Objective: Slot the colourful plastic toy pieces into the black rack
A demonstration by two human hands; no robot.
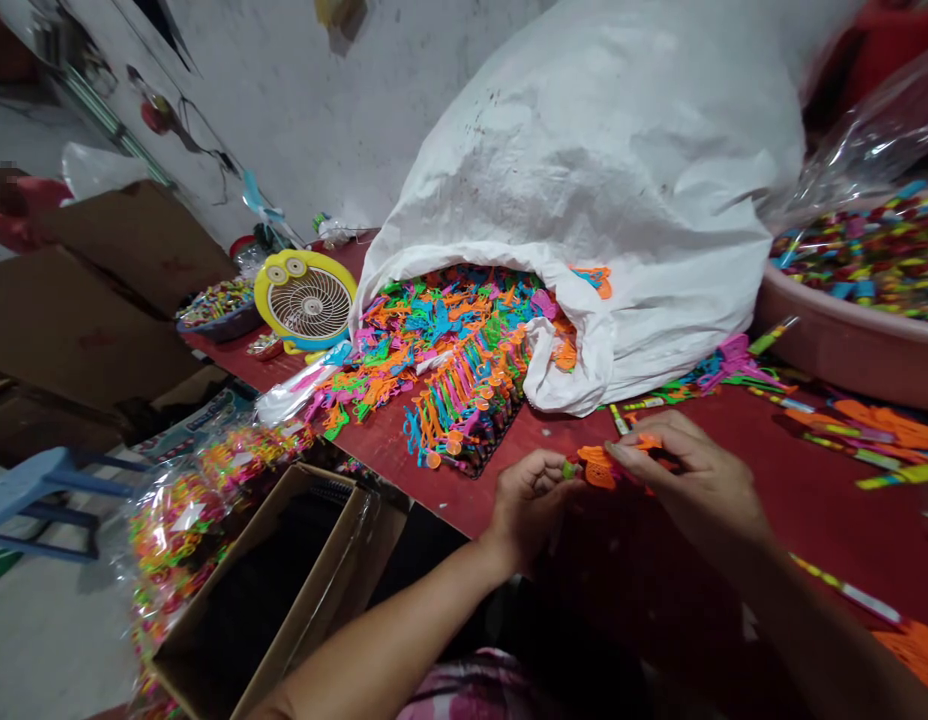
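My left hand (528,505) is pinched closed around a small green plastic piece (569,469) just above the red tabletop (771,450). My right hand (689,480) grips a flat orange plastic piece (599,467) from the far side, its fingers close to the left fingertips. Beyond both hands, a white woven sack (584,150) lies on its side, spilling a heap of multicoloured plastic pieces (441,330). Loose orange pieces and striped sticks (846,590) lie on the table to the right of my right hand.
A pink basin (846,345) full of colourful sticks stands at the right. A yellow fan (306,300) stands at the table's far left. Below the near table edge are an open cardboard box (336,530) and a clear bag of colourful pieces (186,520).
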